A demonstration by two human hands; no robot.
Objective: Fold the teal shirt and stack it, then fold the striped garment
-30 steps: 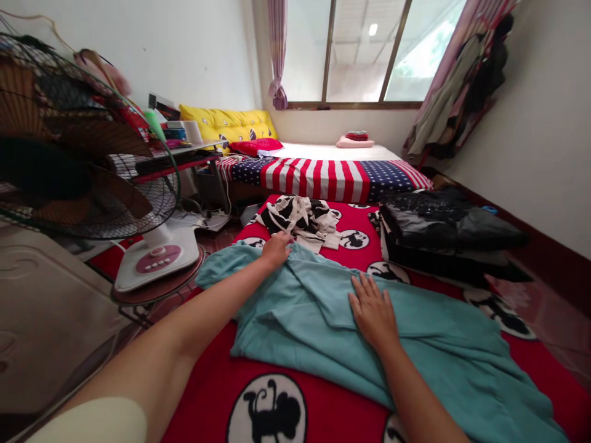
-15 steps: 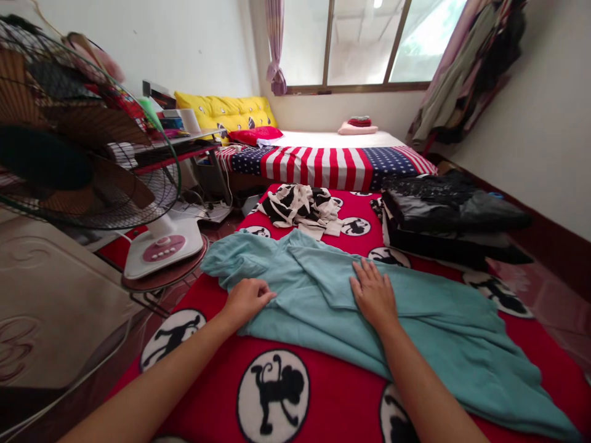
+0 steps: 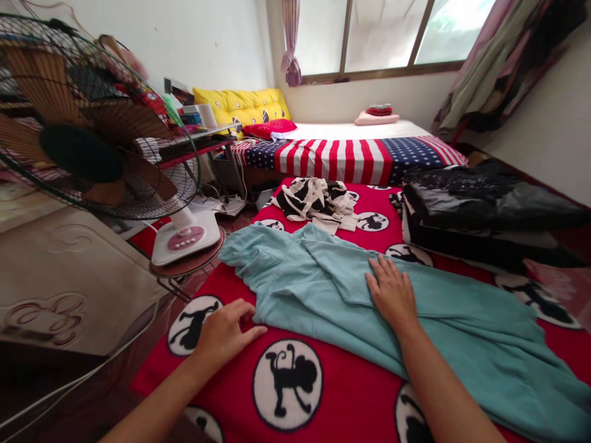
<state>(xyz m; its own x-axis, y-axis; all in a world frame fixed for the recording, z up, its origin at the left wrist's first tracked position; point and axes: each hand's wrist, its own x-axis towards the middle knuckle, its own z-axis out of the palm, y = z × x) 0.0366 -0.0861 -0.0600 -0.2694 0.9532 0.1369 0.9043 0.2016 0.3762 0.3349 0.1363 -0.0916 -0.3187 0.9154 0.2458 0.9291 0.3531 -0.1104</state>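
A long light-blue garment [image 3: 323,289] stretches across a red blanket [image 3: 221,394] printed with black monkeys in white circles. Its bunched end lies to the left, and a sleeve-like part is folded along its upper side. My right hand [image 3: 392,292] rests flat on this folded part, fingers extended. Just off the garment's near left edge is my left hand [image 3: 226,332], thumb and fingers apart with nothing between them. Whether its fingertips touch the cloth, I cannot tell.
Beyond the garment lies a crumpled black-and-white garment [image 3: 316,203]. A stack of dark clothes [image 3: 480,209] sits at the right. To the left, a fan [image 3: 87,154] stands on a round stool [image 3: 207,252]. Farther back is a bed [image 3: 332,157] with a striped, starred cover.
My left hand has come off the garment, moving down and left, and its fingers have spread. My right hand stays on the sleeve part. The view has shifted slightly left.
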